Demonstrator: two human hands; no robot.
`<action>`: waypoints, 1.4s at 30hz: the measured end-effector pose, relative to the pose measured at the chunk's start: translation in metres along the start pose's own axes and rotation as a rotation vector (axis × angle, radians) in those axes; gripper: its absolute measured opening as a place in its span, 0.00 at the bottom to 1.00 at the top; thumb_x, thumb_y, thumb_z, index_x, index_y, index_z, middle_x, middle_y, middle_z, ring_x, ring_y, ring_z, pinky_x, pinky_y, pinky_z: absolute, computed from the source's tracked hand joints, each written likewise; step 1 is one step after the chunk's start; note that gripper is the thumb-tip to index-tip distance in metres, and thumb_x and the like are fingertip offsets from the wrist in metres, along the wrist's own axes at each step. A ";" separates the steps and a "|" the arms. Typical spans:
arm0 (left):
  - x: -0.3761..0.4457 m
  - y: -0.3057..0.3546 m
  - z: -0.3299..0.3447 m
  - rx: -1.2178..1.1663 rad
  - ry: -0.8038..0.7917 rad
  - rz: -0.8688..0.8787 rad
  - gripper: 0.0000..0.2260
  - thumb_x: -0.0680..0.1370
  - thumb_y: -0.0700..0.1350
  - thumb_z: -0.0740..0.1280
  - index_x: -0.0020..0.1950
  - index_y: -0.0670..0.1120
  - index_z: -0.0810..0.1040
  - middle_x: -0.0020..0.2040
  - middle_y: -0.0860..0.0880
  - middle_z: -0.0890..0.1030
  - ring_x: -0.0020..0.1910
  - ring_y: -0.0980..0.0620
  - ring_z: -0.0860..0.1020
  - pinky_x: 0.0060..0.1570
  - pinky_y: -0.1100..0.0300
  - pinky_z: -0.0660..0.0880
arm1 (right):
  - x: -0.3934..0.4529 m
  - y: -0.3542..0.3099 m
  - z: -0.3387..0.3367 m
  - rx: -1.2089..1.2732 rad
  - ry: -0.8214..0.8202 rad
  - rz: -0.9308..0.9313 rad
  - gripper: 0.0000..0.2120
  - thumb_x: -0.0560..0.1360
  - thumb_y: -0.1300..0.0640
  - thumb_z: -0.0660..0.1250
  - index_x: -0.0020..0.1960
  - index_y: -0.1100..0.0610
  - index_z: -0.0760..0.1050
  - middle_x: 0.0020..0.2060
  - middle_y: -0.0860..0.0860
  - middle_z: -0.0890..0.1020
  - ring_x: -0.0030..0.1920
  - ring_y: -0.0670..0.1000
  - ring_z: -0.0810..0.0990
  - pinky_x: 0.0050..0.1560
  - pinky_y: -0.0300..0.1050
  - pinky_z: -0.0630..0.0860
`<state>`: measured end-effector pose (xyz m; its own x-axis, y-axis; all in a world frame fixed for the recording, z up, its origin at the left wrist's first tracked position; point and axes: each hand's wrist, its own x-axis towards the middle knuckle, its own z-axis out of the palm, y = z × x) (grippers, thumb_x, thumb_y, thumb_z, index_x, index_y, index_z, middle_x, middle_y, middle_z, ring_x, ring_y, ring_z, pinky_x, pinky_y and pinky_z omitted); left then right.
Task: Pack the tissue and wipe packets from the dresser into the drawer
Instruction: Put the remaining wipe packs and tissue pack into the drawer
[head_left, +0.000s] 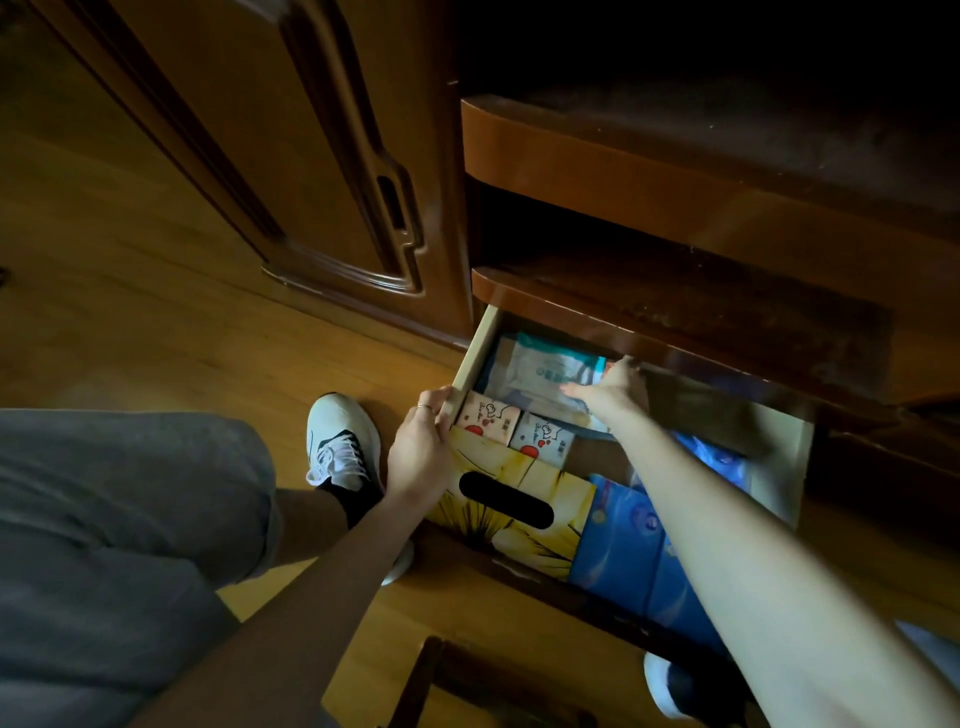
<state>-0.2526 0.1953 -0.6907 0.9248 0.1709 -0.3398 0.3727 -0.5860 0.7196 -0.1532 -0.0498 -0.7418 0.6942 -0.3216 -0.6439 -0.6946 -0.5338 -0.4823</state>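
The dresser (675, 171) fills the upper right of the frame, dark brown wood with two rounded shelves, their tops dim. Left of it a carved door (322, 171) runs from the top toward centre, and a wood floor (130, 312) takes the left side.

Below the lower shelf, at centre right, the drawer (475, 358) stands pulled out, its pale side wall showing. Inside, along the near edge, lies a yellow tissue box (519, 478) with a dark oval slot; right of it sit blue tissue packs (628, 545), partly under the right forearm. Behind the box are two small packets (511, 428), pale with red hearts and a doodle, side by side and touching. At the back, half under the shelf, lies a white wipe packet (545, 371) with a teal edge and a faint label.

The left hand (421, 452), at centre, grips the drawer's near left corner, fingers curled over the wall, a ring on one. The right hand (608, 392) rests on the wipe packet's right end, fingers straight and close together, tips hidden under the shelf.

A white shoe (340, 441) stands on the floor left of the drawer.
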 end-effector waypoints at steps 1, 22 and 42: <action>0.001 0.000 0.001 0.021 0.000 -0.007 0.12 0.86 0.49 0.57 0.70 0.54 0.71 0.64 0.48 0.80 0.60 0.49 0.80 0.54 0.49 0.78 | -0.001 -0.001 0.001 -0.023 0.012 -0.018 0.53 0.70 0.47 0.81 0.82 0.61 0.53 0.76 0.61 0.69 0.73 0.62 0.72 0.66 0.57 0.74; -0.063 0.228 -0.112 0.341 0.287 0.950 0.13 0.79 0.48 0.67 0.64 0.53 0.79 0.56 0.54 0.84 0.52 0.53 0.83 0.44 0.59 0.80 | -0.241 -0.018 -0.238 -0.029 -0.065 -0.461 0.10 0.79 0.54 0.72 0.60 0.51 0.81 0.52 0.53 0.86 0.49 0.47 0.84 0.46 0.39 0.76; -0.002 0.421 -0.188 0.547 0.234 0.945 0.21 0.83 0.61 0.55 0.73 0.56 0.73 0.74 0.54 0.72 0.75 0.50 0.68 0.69 0.52 0.66 | -0.275 -0.225 -0.350 -0.330 0.747 -0.790 0.15 0.81 0.42 0.63 0.60 0.51 0.74 0.58 0.49 0.81 0.58 0.56 0.79 0.48 0.52 0.73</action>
<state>-0.0834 0.0977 -0.2732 0.8315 -0.4165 0.3676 -0.5187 -0.8190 0.2454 -0.1222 -0.1154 -0.2481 0.9315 -0.1301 0.3396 -0.0055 -0.9387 -0.3447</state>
